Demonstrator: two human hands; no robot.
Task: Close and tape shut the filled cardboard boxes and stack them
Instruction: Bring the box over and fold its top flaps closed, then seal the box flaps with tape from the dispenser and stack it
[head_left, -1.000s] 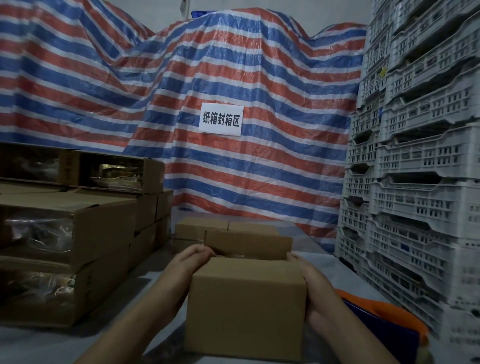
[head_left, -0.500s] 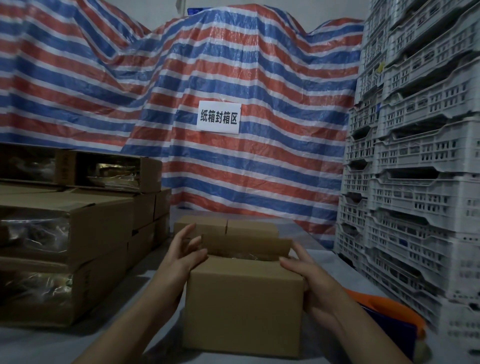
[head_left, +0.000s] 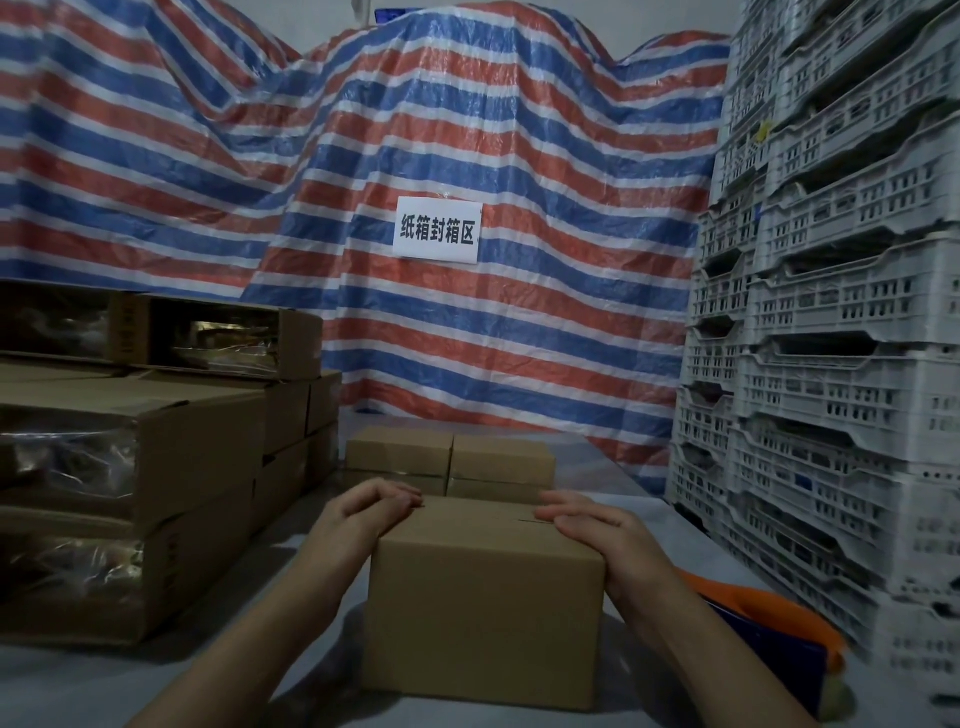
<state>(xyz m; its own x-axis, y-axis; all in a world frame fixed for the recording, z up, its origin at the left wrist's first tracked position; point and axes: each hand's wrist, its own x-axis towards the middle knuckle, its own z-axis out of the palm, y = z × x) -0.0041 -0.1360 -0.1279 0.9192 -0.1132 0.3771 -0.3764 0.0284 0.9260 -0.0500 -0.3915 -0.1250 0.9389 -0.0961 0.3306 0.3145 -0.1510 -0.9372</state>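
At the near middle of the grey desk (head_left: 613, 499) stands the cardboard box (head_left: 485, 608), flaps folded down, a thin slit showing along the top seam. The left hand (head_left: 363, 512) presses its curled fingers on the top's left edge; the right hand (head_left: 597, 525) lies with straight fingers flat on the right edge. Bare desk runs left and right of the box. Stacked cartons (head_left: 135, 467) crowd the left, two small closed boxes (head_left: 449, 460) sit just beyond, white crates (head_left: 831, 364) wall the right. A striped tarp (head_left: 467, 130) with a sign (head_left: 437, 234) hangs behind. An orange-and-blue thing (head_left: 769, 618) near right is half cut off, unclear
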